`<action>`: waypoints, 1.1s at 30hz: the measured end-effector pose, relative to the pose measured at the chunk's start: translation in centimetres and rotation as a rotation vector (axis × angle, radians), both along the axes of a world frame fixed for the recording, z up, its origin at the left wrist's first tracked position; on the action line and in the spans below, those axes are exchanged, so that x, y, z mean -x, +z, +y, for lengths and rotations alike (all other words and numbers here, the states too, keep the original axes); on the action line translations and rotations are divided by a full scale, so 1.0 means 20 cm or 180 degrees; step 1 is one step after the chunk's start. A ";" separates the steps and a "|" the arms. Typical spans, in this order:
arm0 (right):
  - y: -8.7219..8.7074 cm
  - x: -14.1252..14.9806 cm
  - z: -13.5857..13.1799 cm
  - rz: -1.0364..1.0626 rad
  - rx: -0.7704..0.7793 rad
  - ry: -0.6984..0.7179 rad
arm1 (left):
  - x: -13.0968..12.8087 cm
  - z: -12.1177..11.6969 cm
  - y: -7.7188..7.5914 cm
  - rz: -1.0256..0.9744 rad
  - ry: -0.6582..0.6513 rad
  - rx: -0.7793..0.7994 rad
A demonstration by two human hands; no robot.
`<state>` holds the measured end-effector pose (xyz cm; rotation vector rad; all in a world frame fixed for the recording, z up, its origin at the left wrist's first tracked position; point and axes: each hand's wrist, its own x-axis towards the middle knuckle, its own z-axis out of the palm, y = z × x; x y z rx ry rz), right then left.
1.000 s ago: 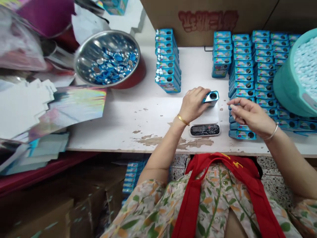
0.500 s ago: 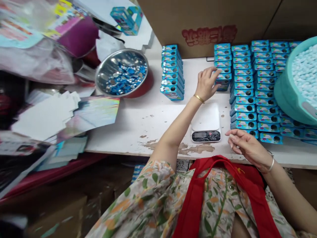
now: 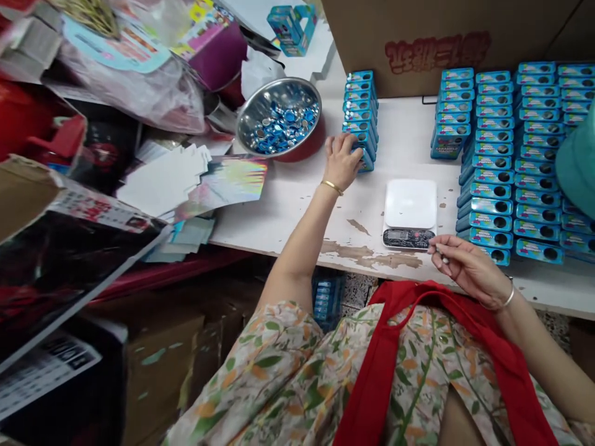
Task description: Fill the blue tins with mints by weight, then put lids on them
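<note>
My left hand (image 3: 343, 162) is at the near end of the left row of small blue boxes (image 3: 360, 116), its fingers curled over the front box. Part of that box is hidden behind the fingers. Small white pellets lie on the tops of several boxes in this row. My right hand (image 3: 469, 263) is closed in a pinch on small white pellets, just right of the display end of a white kitchen scale (image 3: 411, 203). Nothing rests on the scale's plate. Rows of blue boxes with dark round openings (image 3: 491, 176) stand right of the scale.
A steel bowl (image 3: 244, 133) of blue and silver round caps stands left of the left row. At the right edge is a turquoise tub (image 3: 576, 164). Cardboard (image 3: 432, 37) closes off the back. Papers (image 3: 160, 183) and bags (image 3: 134, 93) crowd the left.
My left hand has moved left from the boxes beyond the scale to the left row. My right hand stays pinched and is closer to the scale. The view has turned left.
</note>
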<state>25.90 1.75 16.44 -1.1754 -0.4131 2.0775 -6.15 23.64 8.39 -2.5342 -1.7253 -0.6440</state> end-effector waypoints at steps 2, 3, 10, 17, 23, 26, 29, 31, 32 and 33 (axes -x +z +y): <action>0.00 -0.01 -0.03 -0.0008 0.0079 -0.0014 | -0.05 -0.04 0.09 -0.0023 -0.0252 0.0102; -0.01 -0.02 -0.04 -0.0029 0.0087 0.0021 | -0.08 -0.07 0.14 -0.0028 -0.0368 0.0120; -0.04 -0.01 -0.10 -0.0050 0.0129 0.0208 | -0.44 -0.30 0.32 0.0234 -0.1165 0.0374; -0.04 -0.02 -0.13 -0.0216 0.0035 0.0193 | -0.61 -0.32 0.29 0.0233 -0.1382 0.0679; -0.02 -0.06 -0.15 -0.0408 0.0025 0.0385 | -0.36 -0.35 0.33 -0.0720 -0.0853 0.0389; 0.00 -0.06 -0.13 -0.0552 -0.0130 0.0702 | -0.20 -0.44 0.22 -0.1147 -0.0358 0.0404; 0.02 -0.06 -0.08 -0.0881 -0.0366 0.0976 | -0.09 -0.55 0.08 -0.1315 -0.0013 0.0595; 0.03 -0.07 -0.03 -0.1189 -0.0572 0.1037 | -0.06 -0.61 -0.01 -0.1368 0.0102 0.0717; 0.04 -0.07 0.00 -0.1331 -0.0682 0.1035 | -0.04 -0.64 -0.04 -0.1395 0.0132 0.0755; 0.05 -0.08 0.03 -0.1459 -0.0796 0.1019 | -0.03 -0.66 -0.07 -0.1424 0.0155 0.0779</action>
